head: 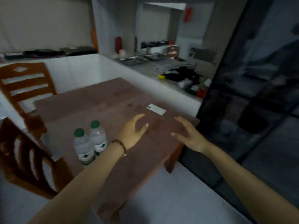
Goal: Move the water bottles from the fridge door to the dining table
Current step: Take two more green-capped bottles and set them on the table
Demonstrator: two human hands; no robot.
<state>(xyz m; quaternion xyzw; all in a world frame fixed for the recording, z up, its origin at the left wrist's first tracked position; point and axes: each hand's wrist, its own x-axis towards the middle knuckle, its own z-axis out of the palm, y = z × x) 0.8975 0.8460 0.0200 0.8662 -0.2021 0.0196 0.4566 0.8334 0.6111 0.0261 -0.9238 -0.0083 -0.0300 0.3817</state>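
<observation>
Water bottles (89, 143) stand on table, left of both empty grips.

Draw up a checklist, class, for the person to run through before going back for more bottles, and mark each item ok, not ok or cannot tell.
1. Left hand empty and open: ok.
2. Right hand empty and open: ok.
3. Two water bottles upright on the dining table: ok.
4. Bottles set back from the table edge: not ok, they stand near the left edge by the chair.
5. Green caps shut tight: cannot tell.
6. More bottles left in the fridge door: cannot tell, not in view.
</observation>
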